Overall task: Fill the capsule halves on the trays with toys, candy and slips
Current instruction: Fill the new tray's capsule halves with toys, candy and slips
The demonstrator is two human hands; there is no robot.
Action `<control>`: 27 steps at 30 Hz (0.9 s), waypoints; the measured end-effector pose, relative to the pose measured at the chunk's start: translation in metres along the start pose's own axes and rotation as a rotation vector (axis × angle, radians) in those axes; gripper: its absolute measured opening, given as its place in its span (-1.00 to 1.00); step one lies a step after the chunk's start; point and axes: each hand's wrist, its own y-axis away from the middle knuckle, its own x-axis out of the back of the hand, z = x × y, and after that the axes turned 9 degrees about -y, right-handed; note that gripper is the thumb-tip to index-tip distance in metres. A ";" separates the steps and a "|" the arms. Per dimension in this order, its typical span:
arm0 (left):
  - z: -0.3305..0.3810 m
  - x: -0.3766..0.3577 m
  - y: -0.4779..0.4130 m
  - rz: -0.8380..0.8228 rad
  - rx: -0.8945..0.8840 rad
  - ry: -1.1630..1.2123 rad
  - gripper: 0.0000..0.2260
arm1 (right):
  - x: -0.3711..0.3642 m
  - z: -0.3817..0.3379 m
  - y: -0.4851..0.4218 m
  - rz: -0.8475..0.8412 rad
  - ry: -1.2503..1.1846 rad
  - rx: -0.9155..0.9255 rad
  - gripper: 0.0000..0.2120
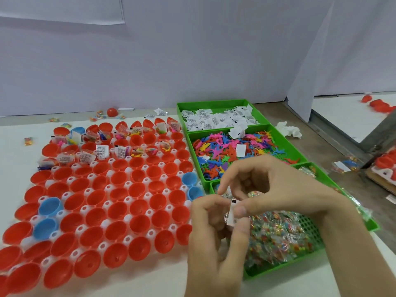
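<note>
The red capsule halves [120, 211] and the few blue capsule halves [50, 205] were smooth, glossy plastic, seated in a milky, translucent plastic tray [128, 218]. The green bins [216, 102] were duller moulded plastic, one with a perforated floor. The slips [216, 120] were thin matt white paper with black print. The toy figures [225, 146] looked like flat, matt, brightly coloured plastic. The candy packets [276, 236] were clear, crinkled, shiny film. A crumpled tissue [288, 129] looked soft and matt. The tabletop [150, 281] was smooth matt white, and the grey surface [321, 142] beside it was rough and mottled.
</note>
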 end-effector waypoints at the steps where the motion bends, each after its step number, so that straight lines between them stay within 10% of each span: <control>1: 0.001 0.000 0.000 -0.021 -0.005 -0.027 -0.83 | 0.000 0.000 0.000 0.010 0.002 0.004 -0.77; 5: -0.003 0.001 0.001 -0.025 -0.040 -0.096 -0.77 | 0.002 0.003 -0.004 0.349 -0.010 0.104 -0.94; 8: 0.004 0.002 0.002 -0.041 -0.091 -0.157 -0.72 | 0.004 0.015 -0.012 0.631 0.450 0.024 -0.85; 14: -0.009 0.003 -0.014 -0.114 -0.020 -0.385 -0.72 | -0.003 0.031 -0.023 0.342 0.747 -0.295 -0.69; 17: 0.011 0.005 -0.011 -0.120 -0.209 -0.384 -0.70 | -0.004 0.031 -0.024 0.416 0.690 -0.204 -0.75; 27: 0.024 0.013 -0.013 -0.263 -0.063 -0.282 -0.71 | 0.002 0.029 -0.021 0.768 0.580 -0.033 -0.76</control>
